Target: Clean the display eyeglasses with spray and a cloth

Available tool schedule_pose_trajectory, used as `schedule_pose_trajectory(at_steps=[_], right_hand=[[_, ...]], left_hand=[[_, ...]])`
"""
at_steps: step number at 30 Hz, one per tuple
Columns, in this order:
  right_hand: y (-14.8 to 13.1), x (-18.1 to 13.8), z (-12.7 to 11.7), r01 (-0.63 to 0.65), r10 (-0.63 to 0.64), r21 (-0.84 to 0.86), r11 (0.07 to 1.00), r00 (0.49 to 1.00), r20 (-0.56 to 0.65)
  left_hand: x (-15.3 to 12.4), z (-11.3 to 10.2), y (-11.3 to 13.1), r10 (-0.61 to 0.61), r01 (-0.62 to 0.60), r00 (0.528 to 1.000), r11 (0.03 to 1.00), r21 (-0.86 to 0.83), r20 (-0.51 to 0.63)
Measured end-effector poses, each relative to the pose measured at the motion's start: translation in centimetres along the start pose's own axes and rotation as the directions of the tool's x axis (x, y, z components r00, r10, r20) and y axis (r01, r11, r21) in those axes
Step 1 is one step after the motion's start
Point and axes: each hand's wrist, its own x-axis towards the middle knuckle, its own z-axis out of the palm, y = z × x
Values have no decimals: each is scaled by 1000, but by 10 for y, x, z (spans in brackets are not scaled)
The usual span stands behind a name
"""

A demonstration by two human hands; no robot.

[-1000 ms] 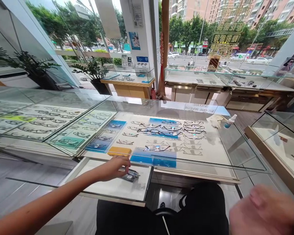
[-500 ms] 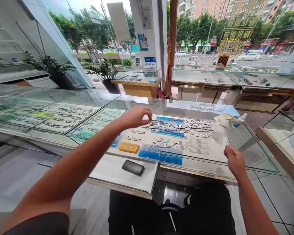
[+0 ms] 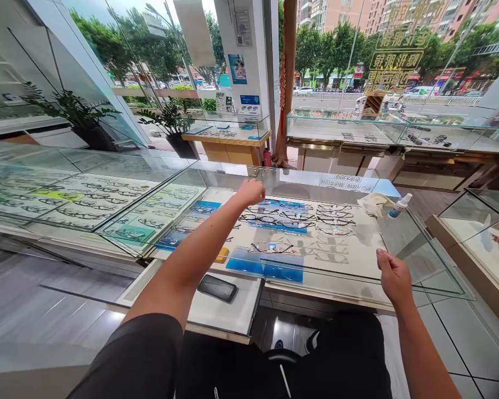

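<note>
My left hand reaches out over the glass display case, near its far side. Its fingers curl downward, and anything in them is hidden from this angle. Just beyond and below it are rows of eyeglasses on blue cards, several pairs side by side. One pair of clear-looking glasses is set apart, closer to me, by a blue card. On the right, my right hand is closed at the case's near edge, thumb against the fingers; what it grips cannot be made out.
A pale cloth and a small spray bottle are at the case's right end. A dark phone lies on the white pull-out board. My left forearm partly covers a yellow case. More glasses fill the left showcase.
My left hand has moved to the right and its ring-shaped pinch now points downward. The forearm now covers part of the yellow case. My right hand stays nearly in place; the view shifts slightly.
</note>
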Motion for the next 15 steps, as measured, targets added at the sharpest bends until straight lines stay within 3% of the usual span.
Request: schedule_pose_trajectory(at_steps=[10,15], right_hand=[[-4,-1,-2,-3,4,9,1000,1000,-26],[0,-1,-7,13,-12,66,998,1000,-15]], left_hand=[[-10,-4,5,9,-9,1000,1000,-10,15],[-62,-30,10,36,-37,997,999,-13,-65]])
